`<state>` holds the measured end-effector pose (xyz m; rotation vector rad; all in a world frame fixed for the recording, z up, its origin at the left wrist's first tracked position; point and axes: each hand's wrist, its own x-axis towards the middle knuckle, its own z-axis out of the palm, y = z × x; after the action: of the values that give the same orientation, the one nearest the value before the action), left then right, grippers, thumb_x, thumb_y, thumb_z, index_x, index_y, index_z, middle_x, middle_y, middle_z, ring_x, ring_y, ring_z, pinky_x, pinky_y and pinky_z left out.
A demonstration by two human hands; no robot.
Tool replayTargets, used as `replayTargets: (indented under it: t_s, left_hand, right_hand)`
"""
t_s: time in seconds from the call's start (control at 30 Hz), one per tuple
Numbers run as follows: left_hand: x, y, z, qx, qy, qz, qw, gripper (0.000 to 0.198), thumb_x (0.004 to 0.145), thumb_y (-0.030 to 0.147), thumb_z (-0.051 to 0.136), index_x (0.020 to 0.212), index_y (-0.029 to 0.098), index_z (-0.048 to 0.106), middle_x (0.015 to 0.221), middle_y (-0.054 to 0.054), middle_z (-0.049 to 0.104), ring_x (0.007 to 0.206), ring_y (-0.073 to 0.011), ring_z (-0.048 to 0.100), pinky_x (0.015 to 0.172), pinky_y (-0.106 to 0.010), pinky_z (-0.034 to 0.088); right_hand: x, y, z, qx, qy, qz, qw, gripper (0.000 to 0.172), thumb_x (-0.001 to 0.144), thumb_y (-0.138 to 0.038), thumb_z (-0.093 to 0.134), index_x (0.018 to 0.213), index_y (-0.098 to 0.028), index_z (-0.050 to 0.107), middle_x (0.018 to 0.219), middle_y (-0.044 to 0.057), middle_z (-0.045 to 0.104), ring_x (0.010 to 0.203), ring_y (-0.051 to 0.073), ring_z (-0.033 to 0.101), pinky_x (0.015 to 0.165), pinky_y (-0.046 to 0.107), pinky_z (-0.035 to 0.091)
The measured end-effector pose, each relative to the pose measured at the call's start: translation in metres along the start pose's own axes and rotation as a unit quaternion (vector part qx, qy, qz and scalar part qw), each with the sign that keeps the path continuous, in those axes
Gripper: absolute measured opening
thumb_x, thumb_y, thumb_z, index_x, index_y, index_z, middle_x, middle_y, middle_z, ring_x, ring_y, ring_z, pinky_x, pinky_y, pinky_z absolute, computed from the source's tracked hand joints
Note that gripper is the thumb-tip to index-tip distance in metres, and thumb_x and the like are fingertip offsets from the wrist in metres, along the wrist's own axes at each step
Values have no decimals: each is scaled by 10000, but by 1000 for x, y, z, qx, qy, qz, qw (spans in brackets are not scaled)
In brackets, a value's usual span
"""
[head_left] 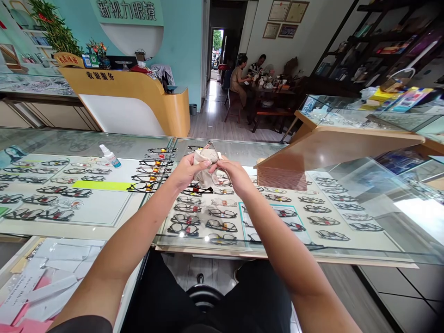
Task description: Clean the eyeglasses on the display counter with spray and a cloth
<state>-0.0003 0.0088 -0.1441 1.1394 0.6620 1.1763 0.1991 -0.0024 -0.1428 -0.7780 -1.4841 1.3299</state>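
Over the glass counter [291, 247], both my hands are raised and close together. My left hand [187, 170] is closed on a pale cleaning cloth [201, 159], thumb on top. In my right hand [233, 172] is a thin-framed pair of eyeglasses [212, 147], its fingers closed round the frame. Part of the cloth covers the eyeglasses, so the lens under it is hidden. Just left of my left hand, a column of dark eyeglasses [152, 170] lies on the counter top.
A white spray bottle [110, 156] stands at the left on the glass. Rows of eyeglasses [222, 213] fill the display case below. An open drawer [58, 263] with papers is at lower left. A wooden stand [333, 143] rises at right. Two people [239, 78] sit at a far table.
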Motion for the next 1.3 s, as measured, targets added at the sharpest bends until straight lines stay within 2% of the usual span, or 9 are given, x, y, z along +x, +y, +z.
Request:
replayTargets:
  t_s: [0.23, 0.47, 0.57, 0.7, 0.8, 0.9, 1.07, 1.17, 1.3]
  left_hand:
    - [1, -7, -2, 16, 25, 16, 999, 715, 669, 434, 1105, 1247, 140, 806, 931, -26, 811, 845, -160, 711, 882, -308, 544]
    - [3, -13, -4, 14, 28, 24, 999, 751, 710, 425, 1081, 1341, 147, 783, 882, -5, 791, 834, -165, 714, 880, -319, 560]
    - [2, -10, -1, 9, 26, 25, 999, 689, 692, 437, 1085, 1251, 154, 800, 870, -7, 785, 830, -170, 716, 868, -315, 566]
    - [1, -7, 5, -8, 18, 21, 1000, 600, 681, 522, 1076, 1067, 155, 800, 748, 4, 727, 760, -177, 695, 802, -317, 571]
    - [2, -7, 6, -24, 40, 20, 999, 604, 657, 583, 1073, 990, 165, 791, 756, 0, 732, 712, -163, 673, 718, -291, 547]
    - [5, -10, 3, -30, 67, 16, 997, 627, 649, 643, 1058, 965, 171, 794, 788, -17, 764, 678, -159, 670, 655, -280, 520]
    - [7, -11, -1, -26, 79, 7, 997, 619, 693, 689, 1021, 918, 160, 791, 770, -33, 775, 652, -162, 683, 613, -275, 509]
    - [7, -10, 0, -24, 82, 7, 996, 652, 661, 722, 1025, 892, 163, 780, 774, -33, 784, 658, -161, 703, 624, -266, 535]
    - [6, -8, 2, -16, 81, 10, 997, 640, 699, 721, 1007, 909, 165, 772, 715, -4, 744, 636, -148, 696, 605, -246, 525]
  right_hand:
    - [0, 2, 0, -38, -18, -12, 999, 381, 956, -580, 700, 787, -287, 877, 1043, 64, 790, 1460, 335, 556, 1324, 434, 317]
    - [0, 3, 2, -44, -21, -28, 998, 413, 969, -612, 695, 787, -287, 874, 1031, 56, 788, 1383, 317, 572, 1346, 438, 291]
    - [0, 4, 2, -46, -20, -30, 998, 419, 975, -614, 694, 783, -287, 872, 1011, 55, 775, 1323, 313, 583, 1315, 443, 328]
    - [-1, 4, 2, -37, -14, -22, 999, 413, 967, -610, 702, 810, -267, 872, 1072, 60, 740, 1185, 298, 625, 1207, 445, 415]
    - [-2, 1, 3, -51, -14, -33, 998, 418, 977, -597, 690, 810, -255, 864, 1083, 63, 710, 1146, 288, 623, 1185, 437, 415]
    - [-4, -3, 5, -75, -22, -41, 996, 432, 994, -600, 672, 819, -252, 858, 1076, 64, 702, 1131, 287, 611, 1190, 440, 410]
    - [-5, -3, 7, -96, -36, -55, 993, 439, 1025, -590, 651, 812, -257, 841, 1145, 59, 703, 1192, 300, 611, 1216, 447, 392]
    - [-5, -2, 7, -134, -44, -61, 988, 440, 1046, -555, 611, 814, -253, 829, 1105, 62, 670, 1166, 302, 603, 1191, 467, 398]
    - [-6, -2, 7, -191, -50, -52, 979, 422, 1063, -476, 555, 834, -237, 815, 1019, 59, 605, 1099, 289, 578, 1148, 484, 410]
